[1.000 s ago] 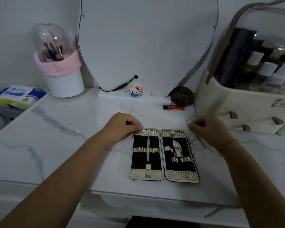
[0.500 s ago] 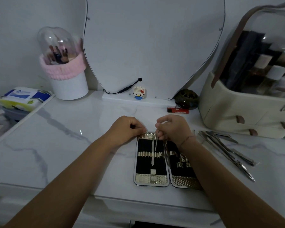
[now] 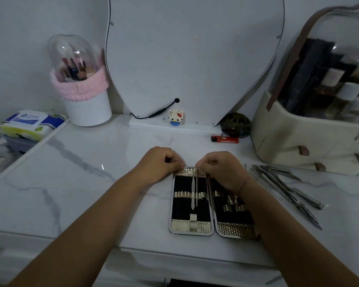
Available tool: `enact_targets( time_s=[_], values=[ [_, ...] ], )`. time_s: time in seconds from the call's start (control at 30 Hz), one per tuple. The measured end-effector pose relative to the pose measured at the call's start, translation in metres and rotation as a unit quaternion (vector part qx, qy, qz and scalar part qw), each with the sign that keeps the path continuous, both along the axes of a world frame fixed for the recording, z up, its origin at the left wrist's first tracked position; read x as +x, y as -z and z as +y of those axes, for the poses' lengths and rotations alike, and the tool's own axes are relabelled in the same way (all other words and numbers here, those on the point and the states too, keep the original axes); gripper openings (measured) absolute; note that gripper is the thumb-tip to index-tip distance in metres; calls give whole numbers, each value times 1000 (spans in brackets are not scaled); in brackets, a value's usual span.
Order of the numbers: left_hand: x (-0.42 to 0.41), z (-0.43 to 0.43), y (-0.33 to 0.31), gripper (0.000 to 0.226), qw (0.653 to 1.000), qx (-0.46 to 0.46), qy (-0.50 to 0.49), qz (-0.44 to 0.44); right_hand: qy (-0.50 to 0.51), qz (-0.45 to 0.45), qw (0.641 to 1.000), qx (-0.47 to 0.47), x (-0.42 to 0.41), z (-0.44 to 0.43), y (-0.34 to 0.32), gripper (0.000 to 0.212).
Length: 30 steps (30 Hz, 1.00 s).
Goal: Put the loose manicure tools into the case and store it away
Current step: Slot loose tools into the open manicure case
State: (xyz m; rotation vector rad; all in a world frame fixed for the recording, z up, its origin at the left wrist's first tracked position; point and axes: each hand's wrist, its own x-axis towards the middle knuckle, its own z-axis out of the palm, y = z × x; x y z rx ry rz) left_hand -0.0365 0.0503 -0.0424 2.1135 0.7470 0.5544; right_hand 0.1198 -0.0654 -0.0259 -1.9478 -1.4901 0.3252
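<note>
The open manicure case (image 3: 192,200) lies flat below both hands, two slim tools (image 3: 193,191) strapped in its left half. The left hand (image 3: 161,162) curls on its top edge; the right hand (image 3: 220,168) pinches the thinner tool's tip, with loose tools (image 3: 284,187) on the counter to its right

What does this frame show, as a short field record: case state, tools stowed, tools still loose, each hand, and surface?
case: manicure case lies open flat on the marble countertop
stowed, left half: wide tool in the loops, thin tool beside it
loose tools: pile of metal tools on the countertop, right of the case
left hand: left hand closed, on the case's top left corner
right hand: right hand, fingers pinched at the thin tool's top end
not yet done: case still open
</note>
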Motion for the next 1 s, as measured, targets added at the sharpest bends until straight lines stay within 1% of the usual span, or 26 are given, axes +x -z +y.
enact_targets(
  time_s=[0.13, 0.23, 0.3, 0.4, 0.5, 0.57, 0.6, 0.7, 0.83, 1.0],
  values=[
    [1, 0, 1, 15, 1000, 8, -1, 5, -20, -21, 1000, -12, -3, -8, -5, 27],
    [1, 1, 3, 8, 1000, 8, -2, 6, -37, -41, 998, -18, -5, -13, -7, 36],
    [1, 2, 4, 4, 1000, 10, -2, 7, -33, -29, 999, -1, -4, -19, -9, 33],
    [1, 1, 4, 4, 1000, 1, -3, -1, 53, 31, 997, 44, 14, -35, -17, 18],
    [1, 1, 4, 10, 1000, -15, -2, -13, 157, 39, 985, 62, 47, -57, -18, 16],
    [1, 1, 4, 15, 1000, -12, -1, -12, 201, 29, 978, 43, 60, -67, -14, 16],
    [2, 1, 4, 16, 1000, -12, -1, -12, 208, 21, 977, 29, 63, -70, -11, 15],
    [1, 2, 5, 15, 1000, -19, -2, -16, 190, -3, 982, -6, 61, -70, -2, 13],
    [-2, 2, 3, 14, 1000, 4, 10, -7, 188, -31, 981, -35, 62, -66, 2, 11],
    [-10, 9, 1, 13, 1000, 26, 2, 2, 195, -30, 978, -64, 66, -67, 2, 8]
  ],
)
